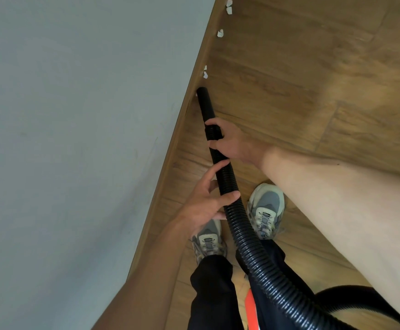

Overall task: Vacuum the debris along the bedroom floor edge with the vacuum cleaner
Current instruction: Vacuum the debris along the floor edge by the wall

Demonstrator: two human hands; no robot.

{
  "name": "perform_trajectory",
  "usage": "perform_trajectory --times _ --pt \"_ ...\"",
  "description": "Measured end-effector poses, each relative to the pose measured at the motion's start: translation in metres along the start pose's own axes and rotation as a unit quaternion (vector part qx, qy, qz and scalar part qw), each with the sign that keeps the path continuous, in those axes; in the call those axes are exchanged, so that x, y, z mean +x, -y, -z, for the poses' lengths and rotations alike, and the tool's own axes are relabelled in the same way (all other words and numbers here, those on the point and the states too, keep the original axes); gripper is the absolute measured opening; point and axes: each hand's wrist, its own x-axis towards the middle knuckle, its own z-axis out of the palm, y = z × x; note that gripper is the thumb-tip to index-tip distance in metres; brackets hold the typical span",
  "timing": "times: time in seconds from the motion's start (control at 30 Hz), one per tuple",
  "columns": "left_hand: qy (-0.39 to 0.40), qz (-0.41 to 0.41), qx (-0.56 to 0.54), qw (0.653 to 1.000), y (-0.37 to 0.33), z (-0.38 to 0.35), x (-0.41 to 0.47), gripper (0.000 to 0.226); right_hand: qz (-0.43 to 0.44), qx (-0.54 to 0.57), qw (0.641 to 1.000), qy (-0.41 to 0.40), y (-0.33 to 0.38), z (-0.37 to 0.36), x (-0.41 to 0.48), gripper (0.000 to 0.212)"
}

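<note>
A black ribbed vacuum hose (249, 241) runs up from the lower right to a smooth black nozzle tube (206, 103) whose tip touches the floor at the wooden baseboard (182, 129). My right hand (232, 141) grips the hose at its collar. My left hand (206, 201) holds the ribbed part lower down, thumb and fingers curled round it. Small white debris pieces lie along the baseboard ahead of the nozzle: one pair (204, 73) just beyond the tip, another piece (220, 33) farther, more (228, 7) at the top. An orange vacuum part (251, 308) shows at the bottom.
A grey wall (75, 115) fills the left side. Wood-pattern floor (313, 79) spreads to the right. My two grey sneakers (264, 208) stand on the floor close to the baseboard, with the hose passing between them.
</note>
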Motion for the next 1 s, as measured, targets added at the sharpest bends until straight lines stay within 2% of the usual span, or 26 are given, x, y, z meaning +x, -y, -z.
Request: perform_trajectory --times 0.17,0.4,1.0 --pt "-0.007 -0.008 0.011 1.0 -0.009 -0.014 0.009 0.071 0.0 0.016 1.0 -0.018 -0.001 0.016 0.001 0.054" --pt "-0.01 -0.005 0.013 1.0 -0.01 -0.024 0.008 0.07 -0.007 0.002 1.0 -0.004 0.0 0.027 -0.003 0.054" --pt "-0.042 -0.03 -0.011 0.999 -0.002 -0.006 -0.011 0.067 -0.014 0.037 0.999 0.012 0.006 -0.002 -0.002 0.052"
